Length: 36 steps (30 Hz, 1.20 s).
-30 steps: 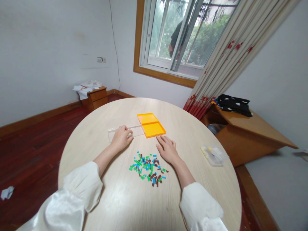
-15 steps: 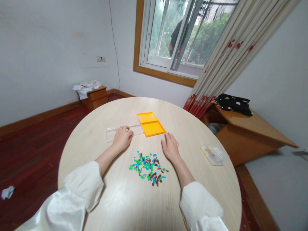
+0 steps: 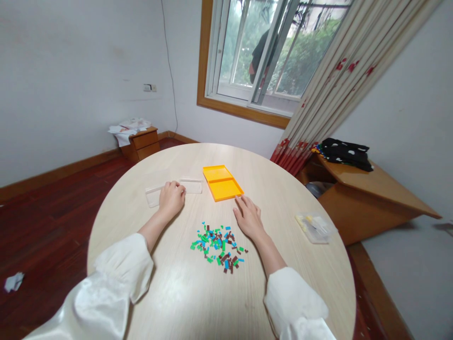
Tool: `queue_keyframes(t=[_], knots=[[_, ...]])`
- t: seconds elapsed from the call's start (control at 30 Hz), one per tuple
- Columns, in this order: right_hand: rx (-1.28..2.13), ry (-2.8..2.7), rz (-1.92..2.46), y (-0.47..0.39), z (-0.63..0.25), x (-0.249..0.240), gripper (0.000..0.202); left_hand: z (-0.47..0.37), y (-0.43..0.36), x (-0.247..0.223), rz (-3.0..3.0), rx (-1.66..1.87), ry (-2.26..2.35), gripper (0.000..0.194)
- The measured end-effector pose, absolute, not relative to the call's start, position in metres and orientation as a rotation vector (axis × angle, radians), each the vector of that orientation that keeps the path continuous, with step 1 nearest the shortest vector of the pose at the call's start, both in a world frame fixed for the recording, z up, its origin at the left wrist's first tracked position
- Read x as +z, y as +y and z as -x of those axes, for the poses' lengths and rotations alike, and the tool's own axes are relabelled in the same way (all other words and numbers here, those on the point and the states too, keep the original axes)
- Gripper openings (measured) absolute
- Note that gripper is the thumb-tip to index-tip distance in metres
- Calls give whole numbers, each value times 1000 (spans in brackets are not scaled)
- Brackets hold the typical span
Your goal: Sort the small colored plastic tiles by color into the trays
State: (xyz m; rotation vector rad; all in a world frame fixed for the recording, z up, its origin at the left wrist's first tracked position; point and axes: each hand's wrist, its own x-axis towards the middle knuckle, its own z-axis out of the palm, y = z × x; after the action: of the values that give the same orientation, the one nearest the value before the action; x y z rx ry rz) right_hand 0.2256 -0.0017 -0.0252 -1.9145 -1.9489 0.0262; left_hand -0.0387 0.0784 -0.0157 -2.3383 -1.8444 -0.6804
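Observation:
My left hand has its fingers curled over the near edge of a clear plastic case, which lies on the table with its lid folded open behind. Part of that case is hidden under the hand. To its right, apart from it, an open yellow-orange plastic case lies flat. My right hand rests by the near corner of the yellow case, fingers stretched out and holding nothing. Between my forearms is a loose pile of small green, blue and brown building bricks.
On the right of the round table lies a clear box with pale yellow pieces. Beyond stands a tilted wooden desk with black cloth on it. A small cabinet with papers is at the far left.
My left hand has slid the clear case left, so a gap now separates it from the yellow case. My right hand has shifted slightly left. The brick pile stays put.

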Motion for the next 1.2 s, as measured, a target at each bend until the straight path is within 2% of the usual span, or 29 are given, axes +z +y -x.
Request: queue_keyframes(t=[0.37,0.53,0.83,1.03,1.2], knots=[[23,-1986,1914,0,-226,-29,46,49,85,-13,2235,-614,-1972,29],[-1,-1852,1988,7,-229,-34,55,48,84,-11,2227,-631,-1973,28],[83,-1897,2157,13,-225,-24,56,34,74,-5,2676,-607,-1636,24],[135,-1926,2106,11,-225,-22,52,31,72,-11,2897,-781,-1428,20],[142,-1963,2008,9,-225,-22,49,32,76,-22,2671,-984,-1468,14]])
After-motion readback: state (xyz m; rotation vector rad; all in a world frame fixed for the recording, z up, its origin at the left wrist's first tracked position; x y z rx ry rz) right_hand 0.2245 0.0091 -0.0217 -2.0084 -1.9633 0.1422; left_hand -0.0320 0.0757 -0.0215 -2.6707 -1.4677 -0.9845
